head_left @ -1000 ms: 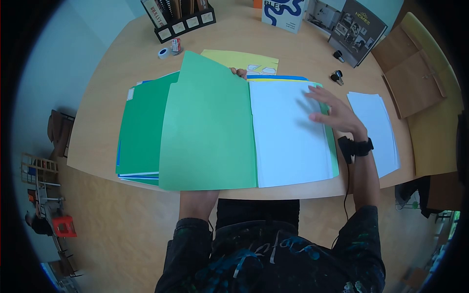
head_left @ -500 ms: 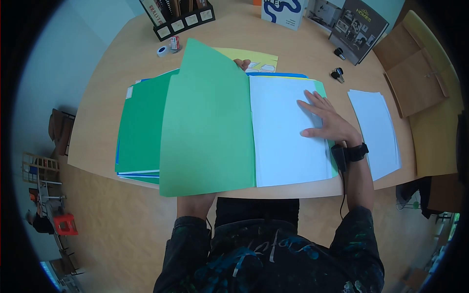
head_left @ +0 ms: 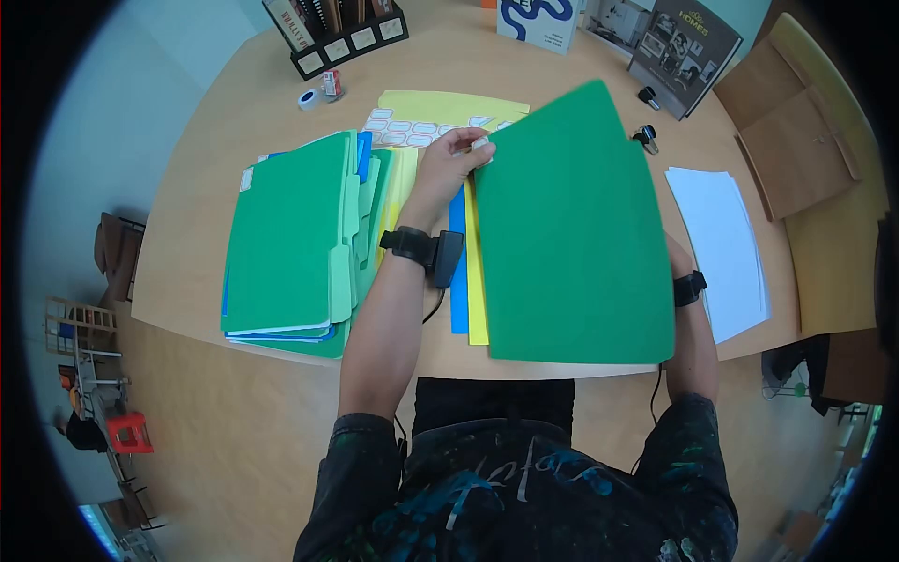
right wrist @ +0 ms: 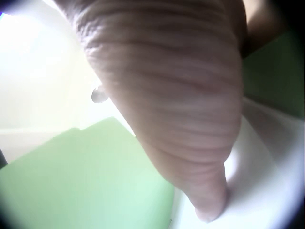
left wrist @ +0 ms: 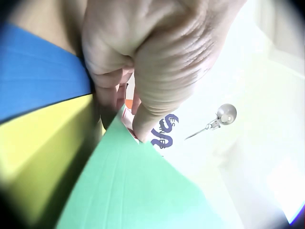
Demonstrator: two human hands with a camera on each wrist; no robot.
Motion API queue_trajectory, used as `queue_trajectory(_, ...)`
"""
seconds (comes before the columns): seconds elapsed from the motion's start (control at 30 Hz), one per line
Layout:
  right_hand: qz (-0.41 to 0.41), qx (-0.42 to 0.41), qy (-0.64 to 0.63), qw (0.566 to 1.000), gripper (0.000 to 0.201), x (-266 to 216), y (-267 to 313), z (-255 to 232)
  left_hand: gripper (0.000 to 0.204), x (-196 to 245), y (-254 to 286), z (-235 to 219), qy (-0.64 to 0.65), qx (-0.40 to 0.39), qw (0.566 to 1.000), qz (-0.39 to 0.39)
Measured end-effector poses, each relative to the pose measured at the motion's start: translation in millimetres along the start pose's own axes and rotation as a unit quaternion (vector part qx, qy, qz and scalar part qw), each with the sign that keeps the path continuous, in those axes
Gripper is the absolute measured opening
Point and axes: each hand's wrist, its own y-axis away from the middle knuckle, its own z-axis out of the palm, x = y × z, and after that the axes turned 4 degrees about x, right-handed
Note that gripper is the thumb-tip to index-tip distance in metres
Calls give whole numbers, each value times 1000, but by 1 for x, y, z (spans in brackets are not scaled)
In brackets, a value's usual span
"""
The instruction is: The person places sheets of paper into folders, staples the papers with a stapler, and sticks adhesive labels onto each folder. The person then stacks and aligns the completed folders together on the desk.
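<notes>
My left hand pinches the upper left corner of a green file folder, at a small white label, with thumb and fingertips. The folder's cover stands raised over the right side, its dark green outer face toward the head camera. In the left wrist view its pale green inner face drops from the thumb tip. Behind the cover is my right hand, mostly hidden in the head view. The right wrist view shows its thumb straight against white paper inside the folder. Blue and yellow folders lie underneath.
A stack of green folders lies left, and white sheets lie right. Behind are a yellow sheet with label stickers, a tape roll, black clips, standing books and a black file box.
My left hand has swung the folder's cover from the left over to the right, across the white paper. My right hand came down onto the paper and is now behind the cover.
</notes>
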Motion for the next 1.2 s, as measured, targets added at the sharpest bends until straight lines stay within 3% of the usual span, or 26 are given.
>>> queue_trajectory(0.1, 32, -21, -82, 996, 84, 34, -1, -3, 54, 7, 6, 5, -38, 19, 999, 16)
queue_trajectory(0.17, 53, -34, -135, 989, 79, 51, -5, 0, 59, 21, 15, 8, -63, 8, 996, -65)
queue_trajectory(0.2, 53, -34, -134, 989, 79, 56, -6, 6, 59, 22, 16, 8, -62, 9, 996, -65)
queue_trajectory(0.27, -1, 137, -207, 969, 62, 49, -6, 21, 62, 22, 18, 4, -110, -13, 991, -72)
queue_trajectory(0.3, -1, 137, -207, 969, 62, 45, -8, 18, 62, 21, 16, 0, -110, -13, 991, -72)
queue_trajectory(0.37, -101, 149, -72, 981, 47, 21, -14, 2, 61, 12, 9, -10, -184, -18, 982, -51)
queue_trajectory(0.4, -101, 149, -71, 981, 47, 23, -18, -3, 61, 8, 8, -14, -182, -19, 982, -50)
queue_trajectory(0.47, 36, 278, -94, 955, 36, 33, -25, -16, 60, 8, 9, -19, -177, -32, 983, -40)
queue_trajectory(0.5, 34, 278, -93, 955, 36, 37, -30, -24, 60, 10, 9, -20, -177, -31, 983, -37)
queue_trajectory(0.57, -25, 368, -12, 929, 31, 34, -43, -35, 61, 20, 15, -16, -170, -49, 983, -54)
queue_trajectory(0.63, -32, 350, 14, 936, 29, 17, -63, -39, 61, 16, 13, -16, -169, -44, 983, -49)
queue_trajectory(0.7, -80, 217, 41, 972, 27, -15, -87, -30, 61, 15, 14, -15, -170, -41, 983, -45)
queue_trajectory(0.73, -108, 191, 78, 973, 28, -24, -103, -22, 60, 17, 14, -15, -174, -42, 983, -49)
queue_trajectory(0.8, -138, 166, 112, 970, 29, -31, -133, -7, 59, 20, 15, -15, -181, -41, 981, -51)
queue_trajectory(0.87, -242, 164, 233, 927, 32, -28, -157, 9, 56, 18, 15, -15, -142, -49, 987, -53)
queue_trajectory(1.0, -210, 174, 291, 917, 37, -22, -171, 31, 54, 13, 11, -19, -141, -53, 988, -39)
queue_trajectory(1.07, -161, 124, 183, 962, 39, -28, -166, 26, 53, 13, 12, -17, -151, -45, 987, -33)
queue_trajectory(1.2, -135, 163, 133, 968, 42, -42, -152, 33, 45, 5, 6, -16, -163, -35, 986, -19)
